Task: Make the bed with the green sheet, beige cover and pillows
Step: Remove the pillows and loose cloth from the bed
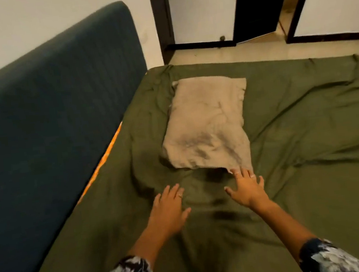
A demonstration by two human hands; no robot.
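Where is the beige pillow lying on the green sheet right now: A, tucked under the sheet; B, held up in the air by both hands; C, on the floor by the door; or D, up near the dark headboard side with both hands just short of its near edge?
D: the beige pillow lies flat on the green sheet beside the headboard, with the left hand and right hand spread open near it.

We've got the green sheet spread over the whole mattress, still pretty wrinkled, with creases running out to the right and bunched folds near the middle. One beige pillow lies flat on it up toward the far left corner, a bit rumpled, its long side running away from us.
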